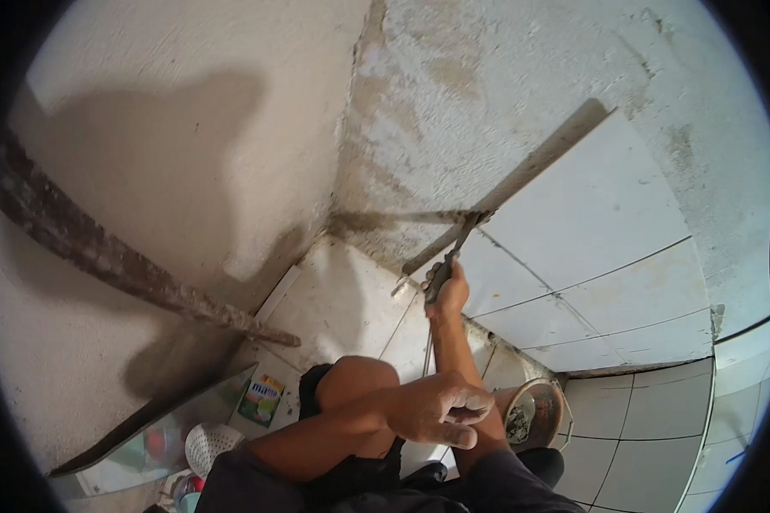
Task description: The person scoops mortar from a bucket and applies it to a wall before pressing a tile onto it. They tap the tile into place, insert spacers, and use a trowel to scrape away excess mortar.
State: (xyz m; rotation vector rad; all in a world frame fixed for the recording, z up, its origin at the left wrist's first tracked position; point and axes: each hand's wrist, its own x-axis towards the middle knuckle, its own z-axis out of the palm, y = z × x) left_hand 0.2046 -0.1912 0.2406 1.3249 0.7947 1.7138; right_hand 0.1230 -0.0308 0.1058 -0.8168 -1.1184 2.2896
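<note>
My right hand [450,291] is wrapped round the handle of a trowel [467,232]. The thin blade, seen nearly edge-on, reaches the upper left corner of a white wall tile [586,192]. Below it, my left hand [436,412] hangs in front of my right forearm, its dusty fingers curled in a loose fist with nothing visible in them. A bucket [565,410] with grey mortar [519,423] inside stands to the right of my forearms.
A long, mortar-stained wooden board [137,269] slants across the left side. A green box [260,400], a white perforated basket [212,446] and a glass panel [137,462] are at lower left. Bare plastered wall [522,77] rises above the tiles; floor tiles [334,291] lie below the corner.
</note>
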